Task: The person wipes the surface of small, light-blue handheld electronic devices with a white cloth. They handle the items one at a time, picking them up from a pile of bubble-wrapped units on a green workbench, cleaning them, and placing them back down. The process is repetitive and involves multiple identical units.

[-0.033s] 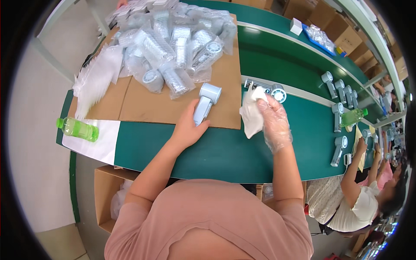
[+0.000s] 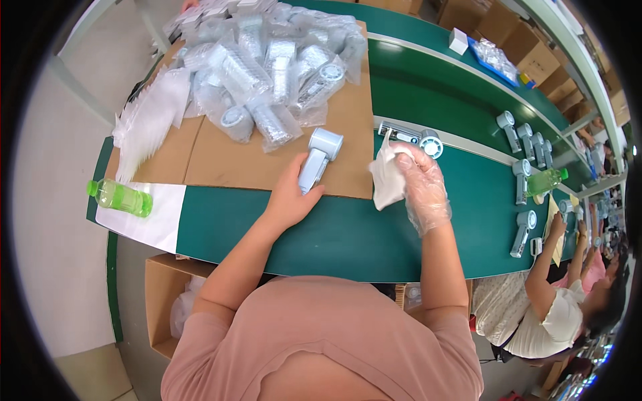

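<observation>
My left hand (image 2: 292, 198) is bare and wraps round the handle of a light blue handheld fan (image 2: 325, 144). The fan's round head points away from me, over the brown cardboard sheet (image 2: 234, 167). On my right hand (image 2: 426, 187) is a clear plastic glove; its fingers pinch a crumpled white cloth (image 2: 386, 179) that hangs above the green table (image 2: 321, 234). The cloth and the fan are apart. Just beyond the right hand another handheld fan (image 2: 431, 144) lies against the table's rail, partly covered by the cloth and glove.
Bubble-wrapped fans (image 2: 267, 73) are heaped on the cardboard, beside a stack of white sheets (image 2: 150, 120). A green bottle (image 2: 124, 199) lies at the left edge. More fans (image 2: 523, 234) stand at the right, near a co-worker (image 2: 555, 307). An open carton (image 2: 160, 307) sits below the table.
The white cloth's lower end has lifted slightly in my right hand, and the gloved fingers have shifted a little. My left hand and its fan stay nearly still.
</observation>
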A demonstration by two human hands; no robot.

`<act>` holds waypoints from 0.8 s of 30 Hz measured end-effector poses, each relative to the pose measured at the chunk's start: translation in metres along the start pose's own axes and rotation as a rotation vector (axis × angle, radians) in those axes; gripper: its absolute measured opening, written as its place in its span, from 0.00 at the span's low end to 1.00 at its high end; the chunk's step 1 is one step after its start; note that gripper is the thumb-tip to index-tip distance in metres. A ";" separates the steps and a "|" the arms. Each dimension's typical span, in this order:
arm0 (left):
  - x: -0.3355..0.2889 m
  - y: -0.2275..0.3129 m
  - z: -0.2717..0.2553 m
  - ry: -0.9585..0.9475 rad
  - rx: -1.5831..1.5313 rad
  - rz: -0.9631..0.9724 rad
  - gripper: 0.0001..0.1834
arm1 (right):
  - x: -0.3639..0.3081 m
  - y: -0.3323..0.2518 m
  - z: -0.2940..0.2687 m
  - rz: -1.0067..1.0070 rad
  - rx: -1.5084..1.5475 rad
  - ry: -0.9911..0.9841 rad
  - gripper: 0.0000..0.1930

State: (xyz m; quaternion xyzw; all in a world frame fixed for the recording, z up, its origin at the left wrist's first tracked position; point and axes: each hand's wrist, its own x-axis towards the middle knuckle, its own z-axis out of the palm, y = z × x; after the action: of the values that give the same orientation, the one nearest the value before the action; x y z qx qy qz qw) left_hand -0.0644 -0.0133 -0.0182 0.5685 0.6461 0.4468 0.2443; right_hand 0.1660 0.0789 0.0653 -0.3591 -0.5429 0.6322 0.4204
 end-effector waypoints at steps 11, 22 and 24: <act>-0.007 -0.008 0.003 0.064 -0.198 -0.018 0.33 | -0.016 0.023 -0.011 -0.500 -1.089 0.129 0.20; -0.006 -0.009 0.000 0.006 -0.219 -0.026 0.33 | -0.015 0.053 -0.012 0.165 0.216 0.134 0.11; -0.005 -0.010 0.000 0.016 -0.201 -0.011 0.33 | -0.012 0.052 -0.014 0.228 0.434 0.122 0.14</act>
State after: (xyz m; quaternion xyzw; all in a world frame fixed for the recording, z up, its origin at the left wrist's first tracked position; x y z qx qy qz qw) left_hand -0.0683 -0.0174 -0.0281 0.5339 0.6031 0.5125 0.2976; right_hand 0.1757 0.0700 0.0118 -0.3567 -0.3242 0.7543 0.4457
